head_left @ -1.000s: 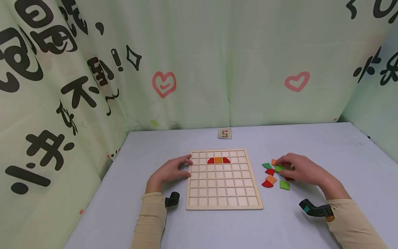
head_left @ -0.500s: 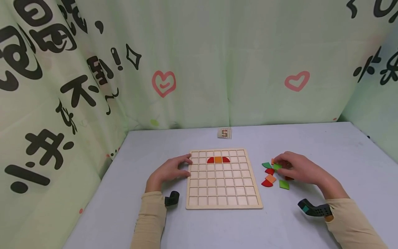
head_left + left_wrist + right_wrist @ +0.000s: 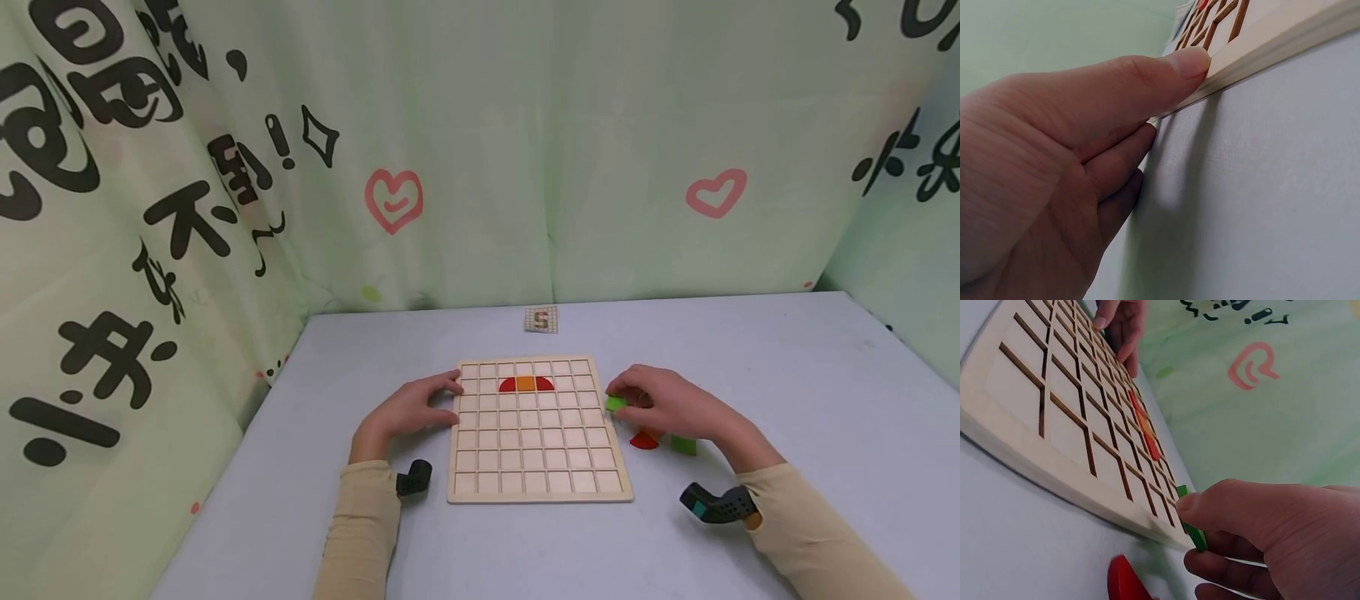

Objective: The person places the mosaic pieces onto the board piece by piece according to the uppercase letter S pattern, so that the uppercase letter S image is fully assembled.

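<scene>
A wooden grid board (image 3: 540, 499) lies flat on the table, with an orange square (image 3: 526, 383) between two red quarter-round pieces (image 3: 507, 384) in an upper row. My left hand (image 3: 405, 419) rests at the board's left edge; in the left wrist view the thumb (image 3: 1188, 61) touches the rim and the other fingers lie beside it. Between thumb and fingers, my right hand (image 3: 671, 402) pinches a green square tile (image 3: 615, 403) at the board's right edge. In the right wrist view that green tile (image 3: 1196, 539) is tilted, seen nearly edge-on.
Right of the board, partly under the right hand, lie a red quarter-round piece (image 3: 644, 441) and another green square (image 3: 683, 446); the hand hides other loose pieces. A small pattern card (image 3: 541, 319) lies behind the board. A printed green curtain (image 3: 480, 167) stands along the table's back edge.
My right hand has moved left from the loose pieces to the board's right edge, carrying the green square tile. The left hand stays at the board's left edge.
</scene>
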Tool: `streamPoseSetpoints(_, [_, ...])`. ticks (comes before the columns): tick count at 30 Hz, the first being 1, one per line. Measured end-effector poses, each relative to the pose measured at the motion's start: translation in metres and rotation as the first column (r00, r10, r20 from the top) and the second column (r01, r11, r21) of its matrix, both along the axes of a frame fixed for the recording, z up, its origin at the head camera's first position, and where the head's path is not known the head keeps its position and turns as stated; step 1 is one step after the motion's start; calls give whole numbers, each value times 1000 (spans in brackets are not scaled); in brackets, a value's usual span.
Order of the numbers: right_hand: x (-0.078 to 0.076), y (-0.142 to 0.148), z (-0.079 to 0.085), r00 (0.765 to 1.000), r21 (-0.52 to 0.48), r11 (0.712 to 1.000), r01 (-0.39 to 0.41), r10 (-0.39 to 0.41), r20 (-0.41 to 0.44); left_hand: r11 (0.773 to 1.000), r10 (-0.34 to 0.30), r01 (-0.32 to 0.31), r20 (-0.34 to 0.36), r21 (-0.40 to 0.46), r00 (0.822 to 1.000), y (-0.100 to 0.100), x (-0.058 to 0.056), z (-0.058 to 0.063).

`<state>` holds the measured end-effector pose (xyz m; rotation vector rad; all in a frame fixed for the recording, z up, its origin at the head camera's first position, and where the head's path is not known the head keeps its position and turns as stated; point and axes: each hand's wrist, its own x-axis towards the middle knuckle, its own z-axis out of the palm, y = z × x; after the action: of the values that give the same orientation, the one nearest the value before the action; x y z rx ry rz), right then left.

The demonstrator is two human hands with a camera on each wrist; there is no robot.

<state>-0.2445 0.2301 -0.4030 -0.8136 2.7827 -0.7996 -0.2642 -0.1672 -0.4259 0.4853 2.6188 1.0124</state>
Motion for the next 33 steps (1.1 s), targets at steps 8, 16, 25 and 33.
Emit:
streamPoseSetpoints(8, [-13, -46, 2, 997, 21, 997, -77, 77, -22, 1000, 0, 0, -1, -2, 1000, -1, -1, -3])
streamPoseSetpoints(16, [-25, -85, 1, 977, 76, 979, -189, 195, -81, 1000, 4, -4, -2, 0, 1000, 0, -1, -2])
streamPoseSetpoints(25, [-32, -120, 0, 978, 124, 974, -191, 200, -60, 1000, -5, 5, -13, -8, 1000, -1, -2, -3])
streamPoseSetpoints(33, [-35, -134, -1, 975, 139, 974, -180, 195, -104, 1000, -21, 21, -18, -7, 1000, -3, -2, -2])
